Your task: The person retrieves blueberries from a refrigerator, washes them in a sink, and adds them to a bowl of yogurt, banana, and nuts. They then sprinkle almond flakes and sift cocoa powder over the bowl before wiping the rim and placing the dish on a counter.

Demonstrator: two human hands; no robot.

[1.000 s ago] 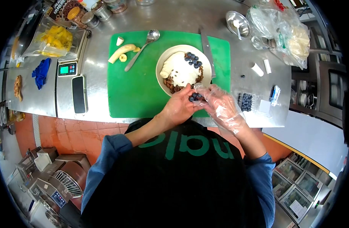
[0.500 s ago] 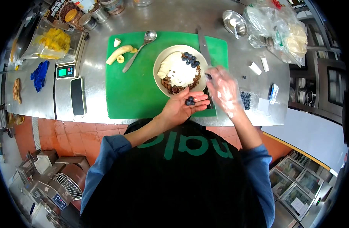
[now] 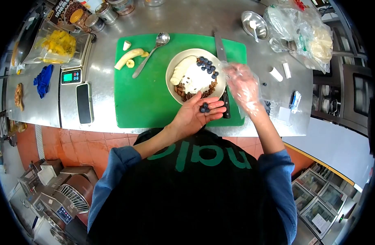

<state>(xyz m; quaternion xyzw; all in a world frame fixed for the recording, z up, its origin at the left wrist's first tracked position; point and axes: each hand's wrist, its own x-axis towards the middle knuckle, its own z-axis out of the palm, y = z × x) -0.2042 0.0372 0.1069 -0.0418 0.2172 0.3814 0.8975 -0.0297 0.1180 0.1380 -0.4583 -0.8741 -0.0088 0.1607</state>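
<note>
My left hand (image 3: 190,115) lies palm up at the near rim of the bowl, fingers extended, holding a few blueberries (image 3: 204,108) on it. My right hand (image 3: 242,83), in a clear plastic glove, is just off the bowl's right side with its fingers bent together; whether anything is between them is hidden. The cream-coloured bowl (image 3: 169,77) contains white yogurt (image 3: 198,79), banana slices (image 3: 180,72), brown granola (image 3: 183,94) and a line of blueberries (image 3: 207,66) at the upper right. A knife (image 3: 220,48) lies partly behind the bowl and right hand.
The green cutting board (image 3: 144,98) also bears a spoon (image 3: 146,61) and a cut banana (image 3: 128,58). Left are a scale (image 3: 71,76) and a phone (image 3: 84,104). Right are a blueberry box (image 3: 268,107), partly hidden, a metal bowl (image 3: 253,20) and plastic bags (image 3: 304,34).
My right hand has moved slightly up and right, away from the bowl. The dark berry seen at its fingertips is gone from there, and the blueberry line reaches farther down the right side.
</note>
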